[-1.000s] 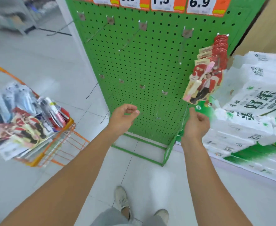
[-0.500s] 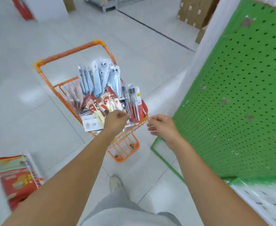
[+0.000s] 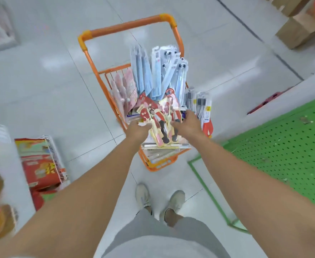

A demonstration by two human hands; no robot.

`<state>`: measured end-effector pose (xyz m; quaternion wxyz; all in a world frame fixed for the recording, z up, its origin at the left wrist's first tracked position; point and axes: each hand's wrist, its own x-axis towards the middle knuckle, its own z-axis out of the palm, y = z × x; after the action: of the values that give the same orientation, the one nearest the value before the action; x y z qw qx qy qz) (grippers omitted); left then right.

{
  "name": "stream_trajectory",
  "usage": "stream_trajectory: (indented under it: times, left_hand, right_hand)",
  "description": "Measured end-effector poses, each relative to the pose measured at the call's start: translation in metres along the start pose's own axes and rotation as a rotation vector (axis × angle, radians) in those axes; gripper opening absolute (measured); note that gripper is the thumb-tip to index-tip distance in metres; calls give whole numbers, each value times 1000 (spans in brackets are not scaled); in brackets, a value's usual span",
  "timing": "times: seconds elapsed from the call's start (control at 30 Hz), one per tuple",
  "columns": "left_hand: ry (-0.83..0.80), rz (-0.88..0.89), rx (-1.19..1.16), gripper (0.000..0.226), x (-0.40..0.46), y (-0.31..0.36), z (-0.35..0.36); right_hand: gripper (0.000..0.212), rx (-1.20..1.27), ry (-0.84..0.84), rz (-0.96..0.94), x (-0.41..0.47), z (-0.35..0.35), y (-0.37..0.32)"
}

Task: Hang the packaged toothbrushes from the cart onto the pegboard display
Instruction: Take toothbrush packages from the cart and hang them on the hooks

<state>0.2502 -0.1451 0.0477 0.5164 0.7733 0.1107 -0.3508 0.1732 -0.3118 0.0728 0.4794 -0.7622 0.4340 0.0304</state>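
Observation:
An orange cart [image 3: 128, 25] stands on the floor ahead of me, full of packaged toothbrushes. Red and cream toothbrush packs [image 3: 159, 123] lie on top at its near end. My left hand [image 3: 137, 131] grips their left edge. My right hand [image 3: 189, 124] holds their right edge, thumb on top and fingers hidden behind. Blue packs [image 3: 143, 75], white-blue packs [image 3: 171, 67], pink packs [image 3: 125, 86] and grey packs [image 3: 199, 105] stand upright further back. The green pegboard [image 3: 283, 146] is at my right, only its lower part in view.
A shelf end with red packaged goods [image 3: 39, 161] is close on my left. Cardboard boxes [image 3: 298, 28] sit on the floor at the far right. The pegboard's green base frame [image 3: 205, 183] runs along the floor beside my shoes [image 3: 143, 200].
My view swung from the pegboard down to the cart. Both hands left the board and moved onto the red and cream packs in the cart.

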Motion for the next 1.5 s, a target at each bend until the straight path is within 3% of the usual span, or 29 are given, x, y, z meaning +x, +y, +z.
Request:
stream_trajectory:
  times: [0.1, 0.37, 0.53, 0.63, 0.87, 1.13, 1.5]
  left_hand:
    - [-18, -66, -87, 77, 12, 0, 19]
    - [106, -76, -60, 50, 42, -5, 48]
    - [173, -64, 13, 41, 56, -3, 51]
    - [171, -89, -14, 33, 58, -2, 51]
    - [-15, 7, -114, 39, 24, 7, 39]
    - [-239, 242, -72, 13, -13, 45, 26]
    - [-739, 370, 39, 9, -123, 71, 140]
  right_hand:
    - [73, -31, 20, 41, 30, 8, 8]
    - [69, -1, 36, 121, 68, 26, 17]
    - [44, 92, 76, 149, 77, 28, 19]
    - [12, 99, 45, 112, 76, 22, 15]
    - [13, 112, 52, -29, 52, -5, 1]
    - [9, 120, 252, -208, -1, -58, 5]
    - [12, 435, 306, -133, -142, -198, 91]
